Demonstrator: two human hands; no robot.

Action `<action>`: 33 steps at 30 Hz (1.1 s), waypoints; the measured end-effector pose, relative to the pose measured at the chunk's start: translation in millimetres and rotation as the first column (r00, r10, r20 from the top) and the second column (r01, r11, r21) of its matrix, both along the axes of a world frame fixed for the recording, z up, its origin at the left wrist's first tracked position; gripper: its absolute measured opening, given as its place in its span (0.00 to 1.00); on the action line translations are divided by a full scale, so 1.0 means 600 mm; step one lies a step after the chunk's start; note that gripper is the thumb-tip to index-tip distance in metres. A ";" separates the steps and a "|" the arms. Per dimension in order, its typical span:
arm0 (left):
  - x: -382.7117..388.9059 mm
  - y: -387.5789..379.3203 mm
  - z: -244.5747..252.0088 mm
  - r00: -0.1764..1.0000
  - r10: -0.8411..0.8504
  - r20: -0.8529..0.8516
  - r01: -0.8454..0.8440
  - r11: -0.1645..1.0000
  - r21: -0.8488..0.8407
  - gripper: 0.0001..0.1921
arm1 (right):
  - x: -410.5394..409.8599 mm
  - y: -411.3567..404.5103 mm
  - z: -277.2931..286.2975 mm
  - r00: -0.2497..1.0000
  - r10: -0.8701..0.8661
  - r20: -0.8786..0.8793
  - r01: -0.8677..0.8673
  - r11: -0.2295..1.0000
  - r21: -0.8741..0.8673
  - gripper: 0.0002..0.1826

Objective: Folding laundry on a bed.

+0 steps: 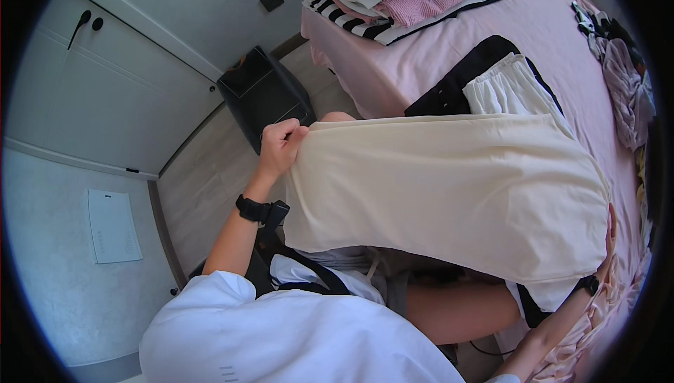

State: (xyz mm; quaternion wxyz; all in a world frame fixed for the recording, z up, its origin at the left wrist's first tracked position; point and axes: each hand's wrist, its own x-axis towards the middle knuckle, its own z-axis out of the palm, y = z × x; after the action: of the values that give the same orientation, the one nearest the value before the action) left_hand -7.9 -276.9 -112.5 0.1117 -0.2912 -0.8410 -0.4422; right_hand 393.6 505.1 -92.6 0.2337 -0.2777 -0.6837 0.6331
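A cream fabric garment (432, 188) stretches across my lap and over the edge of the bed. At its left end, my left hand (281, 146) grips the upper corner with thumb and curled fingers. My right hand (610, 248) is at the far right edge of the cloth, mostly covered by it; only the outer side and some fingers show, so its grip is hidden. Beyond the garment, white trousers or shorts with a gathered waistband (500, 85) lie on a black garment (463, 72). The cream cloth covers the lower part of both.
A pink-sheeted bed (389, 75) bears a stack of folded clothes (400, 1). Loose clothing (624, 83) lies along the bed's right side. A black bin-like container (263, 96) stands on the floor beside the bed, near a white door (110, 77).
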 end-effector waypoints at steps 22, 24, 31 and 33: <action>-0.044 0.038 -0.036 0.969 0.091 0.230 -0.104 0.994 0.046 0.24 | 0.002 -0.010 0.002 0.985 0.082 0.154 -0.107 0.981 0.160 0.32; -0.044 0.038 -0.022 0.972 0.077 0.223 -0.094 0.993 0.067 0.25 | 0.006 -0.007 0.000 0.985 0.086 0.151 -0.108 0.983 0.150 0.32; -0.067 -0.002 -0.014 0.973 0.068 0.220 -0.078 0.996 0.039 0.25 | -0.001 0.000 -0.006 0.986 0.109 0.127 -0.123 0.986 0.112 0.31; -0.082 0.014 -0.029 0.987 0.015 0.163 -0.018 1.000 0.016 0.26 | -0.003 0.004 -0.007 0.986 0.116 0.118 -0.128 0.987 0.100 0.31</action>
State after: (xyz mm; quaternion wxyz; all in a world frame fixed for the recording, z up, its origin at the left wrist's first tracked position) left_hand -56.9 -268.4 -129.9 0.0489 -0.2461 -0.8458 -0.4708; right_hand 391.5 507.3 -97.0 0.1704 -0.2572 -0.7446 0.5920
